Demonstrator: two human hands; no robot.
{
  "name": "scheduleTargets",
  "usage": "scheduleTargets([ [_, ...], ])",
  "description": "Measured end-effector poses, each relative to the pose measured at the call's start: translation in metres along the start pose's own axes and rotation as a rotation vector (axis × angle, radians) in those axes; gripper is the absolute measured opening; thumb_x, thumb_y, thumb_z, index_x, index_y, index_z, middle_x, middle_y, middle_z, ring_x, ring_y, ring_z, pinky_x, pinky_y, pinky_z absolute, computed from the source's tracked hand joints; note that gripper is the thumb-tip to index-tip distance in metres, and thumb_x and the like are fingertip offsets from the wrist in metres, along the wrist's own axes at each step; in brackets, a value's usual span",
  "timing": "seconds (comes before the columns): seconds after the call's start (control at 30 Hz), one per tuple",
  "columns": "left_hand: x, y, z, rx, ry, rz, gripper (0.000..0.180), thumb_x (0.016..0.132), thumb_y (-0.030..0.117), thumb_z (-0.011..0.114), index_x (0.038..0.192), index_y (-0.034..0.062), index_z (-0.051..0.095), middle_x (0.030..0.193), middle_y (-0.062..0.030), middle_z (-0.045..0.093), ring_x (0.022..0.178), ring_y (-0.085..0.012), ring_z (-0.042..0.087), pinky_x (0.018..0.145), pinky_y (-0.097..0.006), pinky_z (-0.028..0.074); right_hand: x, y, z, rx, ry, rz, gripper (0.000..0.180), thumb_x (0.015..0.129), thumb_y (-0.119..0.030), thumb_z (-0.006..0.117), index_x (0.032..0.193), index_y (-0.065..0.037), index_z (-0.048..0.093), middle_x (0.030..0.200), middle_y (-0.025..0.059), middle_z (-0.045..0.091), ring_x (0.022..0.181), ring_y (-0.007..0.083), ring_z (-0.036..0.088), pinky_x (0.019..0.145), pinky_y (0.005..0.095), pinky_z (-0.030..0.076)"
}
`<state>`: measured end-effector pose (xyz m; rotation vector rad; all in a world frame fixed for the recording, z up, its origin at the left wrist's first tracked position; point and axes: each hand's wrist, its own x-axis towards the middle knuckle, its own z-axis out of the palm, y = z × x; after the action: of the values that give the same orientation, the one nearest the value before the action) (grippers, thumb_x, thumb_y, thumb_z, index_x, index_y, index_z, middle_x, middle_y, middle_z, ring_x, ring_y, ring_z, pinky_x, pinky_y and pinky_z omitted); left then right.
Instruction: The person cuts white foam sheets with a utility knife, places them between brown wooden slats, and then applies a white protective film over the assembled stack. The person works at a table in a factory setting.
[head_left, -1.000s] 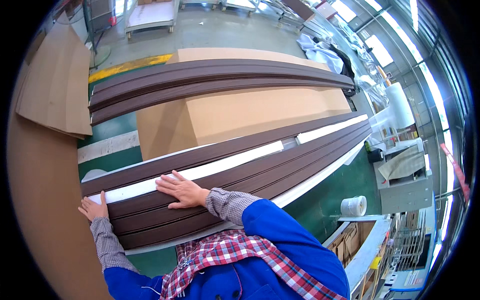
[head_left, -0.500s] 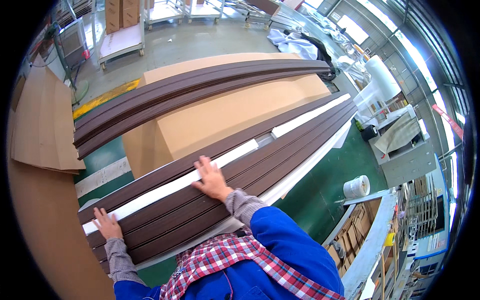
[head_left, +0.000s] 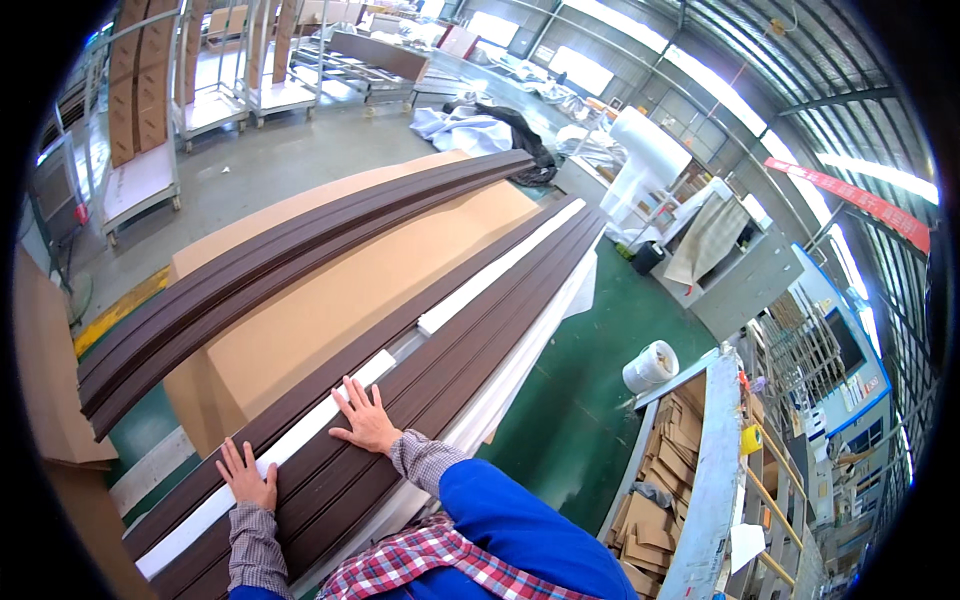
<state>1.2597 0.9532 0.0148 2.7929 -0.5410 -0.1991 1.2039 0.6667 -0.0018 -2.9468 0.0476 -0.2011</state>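
My left hand [head_left: 247, 477] lies with spread fingers across a white strip [head_left: 316, 428] and the dark brown grooved panel [head_left: 470, 335] beside it. Farther along, my right hand [head_left: 366, 417] rests flat, fingers apart, its fingertips at the strip's edge and its palm over the brown panel. The strip sits lengthwise in a channel of the long panel. Beyond a short gap, a second white strip [head_left: 505, 262] continues in the same line. Neither hand grips anything. White sheet material [head_left: 500, 385] shows under the panel's right side.
More dark brown profiles [head_left: 300, 235] lie on a large cardboard sheet [head_left: 360, 285] to the left. A white bucket [head_left: 650, 367] stands on the green floor at right, near a bin of cardboard scraps [head_left: 665, 470]. Wheeled racks [head_left: 140, 185] stand at the far left.
The view has turned to the right and tilted up, so the panels appear shifted left. My left hand has slid farther along the strip, nearer the right hand. Both hands stay flat.
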Motion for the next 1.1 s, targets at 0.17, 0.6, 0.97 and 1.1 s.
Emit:
scheduleTargets([
  [0.17,-0.002,0.003,-0.004,0.036,-0.036,-0.015,0.067,0.083,0.039,0.050,0.134,0.0009,0.030,0.147,-0.0184,0.006,0.136,-0.0314,0.005,0.109,-0.046,0.003,-0.003,0.031,0.003,-0.017,0.058,0.209,0.080,0.083,-0.060,0.042,0.138,-0.005,0.024,0.144,0.0238,0.013,0.133,0.0391,0.012,0.101,0.0603,0.012],
  [0.6,-0.002,-0.001,0.004,0.123,0.041,0.027,0.066,0.085,0.040,0.047,0.136,0.0025,0.028,0.147,-0.0168,0.009,0.136,-0.0312,0.008,0.109,-0.047,0.006,-0.001,0.027,-0.001,0.008,0.001,0.265,0.082,0.081,-0.062,0.041,0.139,-0.006,0.024,0.145,0.0223,0.012,0.135,0.0357,0.010,0.104,0.0574,0.008],
  [0.97,-0.005,-0.027,0.023,0.152,0.122,0.060,0.063,0.087,0.040,0.045,0.135,0.0019,0.029,0.146,-0.0175,0.010,0.135,-0.0328,0.011,0.108,-0.049,0.009,-0.123,-0.059,-0.025,0.400,0.090,0.227,0.071,0.085,-0.039,0.053,0.136,0.000,0.023,0.143,0.0232,0.015,0.129,0.0374,0.025,0.103,0.0469,0.025],
  [1.1,-0.003,0.006,0.018,0.208,0.180,0.071,0.060,0.085,0.038,0.050,0.131,0.0031,0.037,0.143,-0.0186,0.019,0.131,-0.0349,0.018,0.107,-0.050,0.011,-0.254,-0.043,-0.039,0.452,0.190,0.114,0.064,0.082,-0.029,0.058,0.133,-0.001,0.030,0.139,0.0227,0.026,0.118,0.0389,0.040,0.094,0.0417,0.038],
])
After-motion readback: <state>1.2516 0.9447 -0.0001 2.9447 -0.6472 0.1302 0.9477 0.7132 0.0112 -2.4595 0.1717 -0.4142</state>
